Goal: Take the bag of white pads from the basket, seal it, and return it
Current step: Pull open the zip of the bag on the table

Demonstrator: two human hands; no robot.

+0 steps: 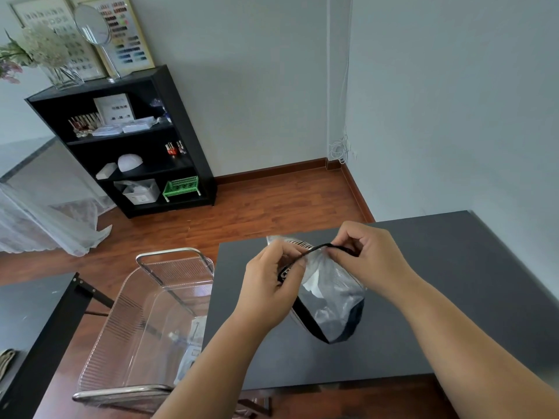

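A clear bag with black edging [331, 300], white pads showing inside, hangs above the dark grey table [423, 297]. My left hand [269, 285] pinches the left part of the bag's black top strip. My right hand [367, 258] pinches the same strip on the right, and the strip bows up between the two hands. The bag's lower end rests near the tabletop. The clear plastic basket [145, 322] with metal handles stands left of the table, with a few packets in its bottom.
A black shelf unit [127, 140] stands against the far wall with small items, a green basket and a mirror on top. A second dark table [27, 322] is at the left. Wooden floor lies between.
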